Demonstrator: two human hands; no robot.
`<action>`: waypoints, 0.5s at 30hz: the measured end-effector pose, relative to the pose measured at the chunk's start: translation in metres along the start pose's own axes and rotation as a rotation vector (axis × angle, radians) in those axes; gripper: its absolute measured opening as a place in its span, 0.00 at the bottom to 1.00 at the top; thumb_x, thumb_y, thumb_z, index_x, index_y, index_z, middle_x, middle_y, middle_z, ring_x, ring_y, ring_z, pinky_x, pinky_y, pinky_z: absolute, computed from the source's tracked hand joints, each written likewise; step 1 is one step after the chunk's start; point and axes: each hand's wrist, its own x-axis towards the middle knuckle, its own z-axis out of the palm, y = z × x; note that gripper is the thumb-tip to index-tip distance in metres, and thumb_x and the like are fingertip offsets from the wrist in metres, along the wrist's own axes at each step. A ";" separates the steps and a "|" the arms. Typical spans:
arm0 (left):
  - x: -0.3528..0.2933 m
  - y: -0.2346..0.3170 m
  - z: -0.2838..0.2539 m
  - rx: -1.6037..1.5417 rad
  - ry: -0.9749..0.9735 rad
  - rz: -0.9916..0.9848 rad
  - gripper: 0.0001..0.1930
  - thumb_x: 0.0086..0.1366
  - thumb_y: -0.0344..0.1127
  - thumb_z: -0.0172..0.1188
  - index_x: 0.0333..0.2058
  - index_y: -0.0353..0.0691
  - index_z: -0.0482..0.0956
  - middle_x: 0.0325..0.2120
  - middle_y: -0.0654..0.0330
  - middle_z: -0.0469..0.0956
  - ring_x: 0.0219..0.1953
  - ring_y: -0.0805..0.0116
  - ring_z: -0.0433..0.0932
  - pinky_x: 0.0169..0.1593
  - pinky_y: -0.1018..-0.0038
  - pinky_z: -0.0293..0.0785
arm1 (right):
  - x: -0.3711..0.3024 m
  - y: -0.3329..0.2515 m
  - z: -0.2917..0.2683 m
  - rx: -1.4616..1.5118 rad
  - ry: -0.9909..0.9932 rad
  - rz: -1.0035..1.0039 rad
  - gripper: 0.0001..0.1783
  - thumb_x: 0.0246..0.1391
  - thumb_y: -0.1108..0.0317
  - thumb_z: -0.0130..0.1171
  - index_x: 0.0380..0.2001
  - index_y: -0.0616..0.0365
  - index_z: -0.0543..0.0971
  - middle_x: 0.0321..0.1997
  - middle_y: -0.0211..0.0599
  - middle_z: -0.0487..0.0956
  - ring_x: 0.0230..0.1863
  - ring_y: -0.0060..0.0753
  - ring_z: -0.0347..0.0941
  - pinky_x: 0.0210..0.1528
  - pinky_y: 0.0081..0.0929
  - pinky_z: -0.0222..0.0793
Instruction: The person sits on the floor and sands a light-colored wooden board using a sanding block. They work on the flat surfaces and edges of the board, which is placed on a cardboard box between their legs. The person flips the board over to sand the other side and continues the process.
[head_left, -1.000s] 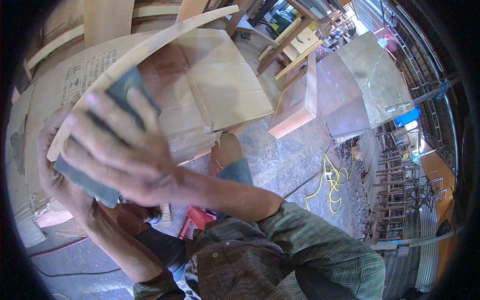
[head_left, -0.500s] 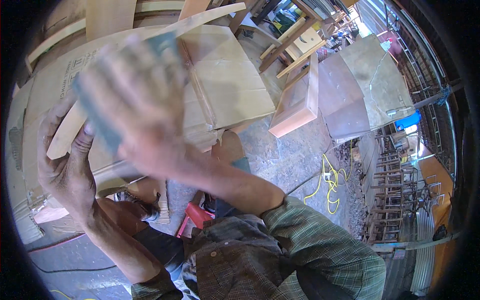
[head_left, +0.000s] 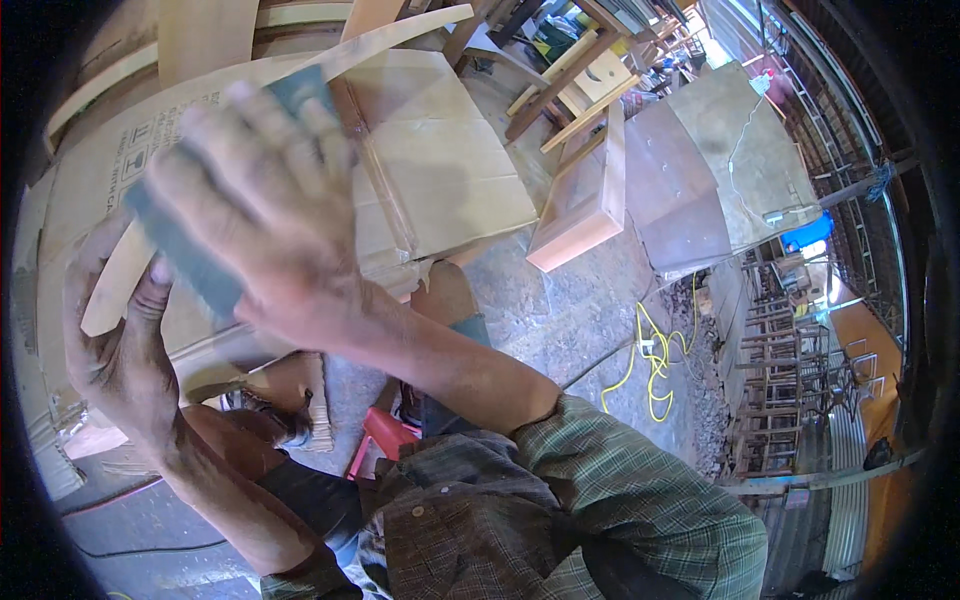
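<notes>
The curved wooden strip (head_left: 395, 37) is positioned slantwise over the cardboard (head_left: 450, 165): its near end is above the cardboard's left part, and its far end projects past the cardboard's far edge. The left hand (head_left: 122, 362) is closed around the near end, thumb opposed to the fingers. The right hand (head_left: 265, 190), blurred and palm down above the middle of the cardboard, holds a green sheet (head_left: 190, 255) across the strip. Whether its fingertips curl beneath the strip cannot be told.

The step in hand appears to be rubbing the strip with the green sheet, probably an abrasive. For an even result, spread pressure through the whole palm and follow the curve in long strokes, along the strip rather than across it. Ease the pressure near either end to avoid rounding the corners. Maintain a firm left grip, since the far end beyond the cardboard could swing under load. Stop each stroke short of the left thumb. Should the sheet skew or bunch, square it before continuing; a loose edge may catch or mark the wood.
</notes>
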 end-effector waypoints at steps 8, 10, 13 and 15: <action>-0.002 -0.004 -0.007 -0.031 -0.045 -0.003 0.15 0.61 0.28 0.54 0.47 0.31 0.73 0.44 0.56 0.74 0.47 0.67 0.72 0.52 0.73 0.67 | 0.015 0.012 -0.009 0.065 -0.008 0.118 0.17 0.46 0.59 0.55 0.40 0.51 0.77 0.51 0.45 0.70 0.60 0.56 0.59 0.55 0.72 0.47; -0.010 -0.029 -0.003 -0.123 0.120 0.026 0.14 0.61 0.28 0.54 0.46 0.32 0.74 0.44 0.57 0.75 0.46 0.67 0.73 0.52 0.72 0.67 | 0.009 -0.006 -0.003 0.003 0.009 0.037 0.18 0.46 0.58 0.55 0.40 0.52 0.77 0.50 0.46 0.70 0.59 0.56 0.59 0.55 0.70 0.47; -0.006 -0.019 0.001 -0.107 0.049 -0.021 0.14 0.60 0.27 0.54 0.45 0.32 0.75 0.44 0.57 0.75 0.46 0.67 0.73 0.52 0.71 0.67 | 0.005 -0.028 -0.001 -0.004 -0.010 -0.020 0.21 0.44 0.55 0.56 0.42 0.53 0.76 0.51 0.49 0.69 0.60 0.57 0.58 0.56 0.68 0.47; -0.005 -0.007 0.001 -0.094 0.016 -0.058 0.14 0.59 0.27 0.55 0.45 0.32 0.75 0.43 0.57 0.75 0.45 0.67 0.73 0.52 0.71 0.67 | 0.008 -0.003 -0.006 -0.001 -0.033 0.055 0.21 0.45 0.57 0.56 0.42 0.53 0.76 0.52 0.50 0.69 0.60 0.58 0.58 0.57 0.69 0.46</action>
